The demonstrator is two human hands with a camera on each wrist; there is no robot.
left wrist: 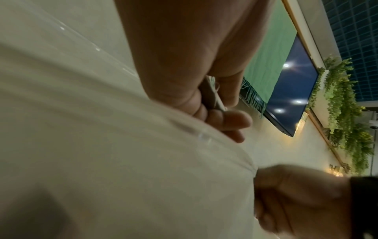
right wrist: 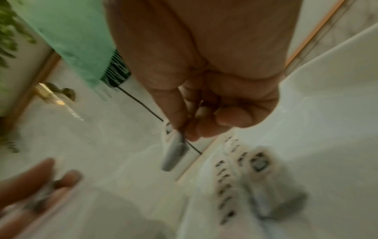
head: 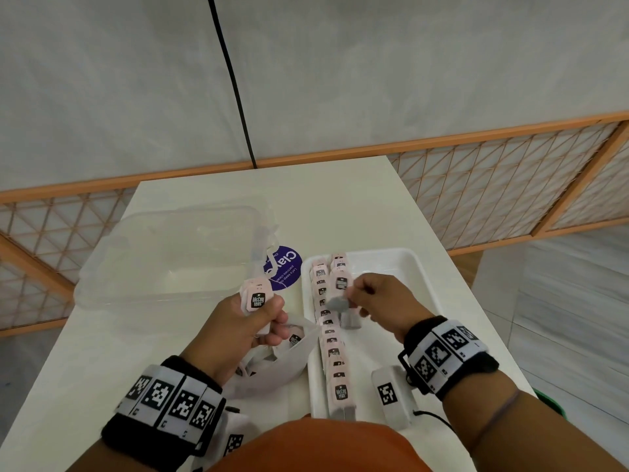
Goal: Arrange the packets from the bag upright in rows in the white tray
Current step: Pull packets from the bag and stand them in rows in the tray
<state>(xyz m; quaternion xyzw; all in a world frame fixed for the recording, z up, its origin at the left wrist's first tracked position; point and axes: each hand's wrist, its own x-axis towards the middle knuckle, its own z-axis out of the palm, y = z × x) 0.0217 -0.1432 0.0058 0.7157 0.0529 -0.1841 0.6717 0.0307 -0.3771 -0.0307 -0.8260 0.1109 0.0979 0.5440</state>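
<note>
A white tray [head: 418,267] lies on the table at right, with a long row of pink tea packets [head: 332,342] standing upright along its left side and a short second row starting at the far end. My right hand [head: 371,298] pinches one pink and grey packet [head: 340,292] above the second row; the same packet [right wrist: 174,150] hangs from my fingertips in the right wrist view. My left hand [head: 252,321] grips a small stack of packets [head: 257,298] just left of the tray. Under it lies the white bag [head: 272,366] with more packets inside.
A clear plastic lid [head: 170,257] lies at the table's left, beside a round blue sticker [head: 284,267]. A white marker block [head: 391,396] sits in the tray's near end. A latticed wooden rail [head: 476,185] runs behind the table.
</note>
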